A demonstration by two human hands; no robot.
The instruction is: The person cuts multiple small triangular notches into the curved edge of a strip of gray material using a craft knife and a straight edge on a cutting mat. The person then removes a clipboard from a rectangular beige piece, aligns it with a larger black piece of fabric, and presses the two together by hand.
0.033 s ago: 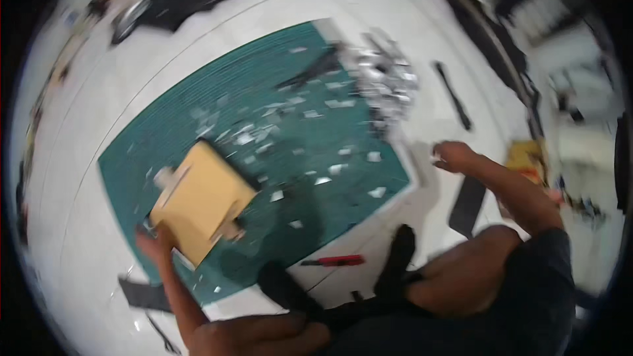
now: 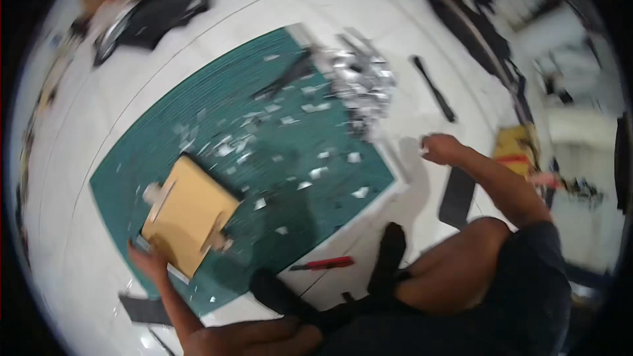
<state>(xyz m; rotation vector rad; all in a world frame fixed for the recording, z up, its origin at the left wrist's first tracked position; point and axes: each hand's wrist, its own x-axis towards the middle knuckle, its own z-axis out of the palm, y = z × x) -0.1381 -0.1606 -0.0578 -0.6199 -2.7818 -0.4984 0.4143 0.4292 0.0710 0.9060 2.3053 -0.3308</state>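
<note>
On the green mat (image 2: 277, 151) lies a flat tan rectangular panel (image 2: 191, 211) with pale tabs at two sides and a dark edge at its far side. My left hand (image 2: 148, 262) is at the panel's near left corner, thumb and fingers apart, seemingly touching its edge. My right hand (image 2: 443, 149) hangs off the mat's right side, fingers closed, with a small whitish bit (image 2: 424, 150) at the fingertips. Blur hides what that bit is. Many small white and silvery scraps (image 2: 227, 146) lie scattered across the mat.
A silvery heap (image 2: 362, 82) sits at the mat's far right corner, a dark strip (image 2: 280, 82) beside it. On the white floor are a long black tool (image 2: 434, 89), a red-handled tool (image 2: 330, 263), and dark grey plates (image 2: 458, 196) at either side. Black material (image 2: 158, 16) lies far left.
The whole view has shifted, so the scene sits slightly further left. My left hand has slid a little down from the panel's corner, its fingers more spread. My right hand stays closed.
</note>
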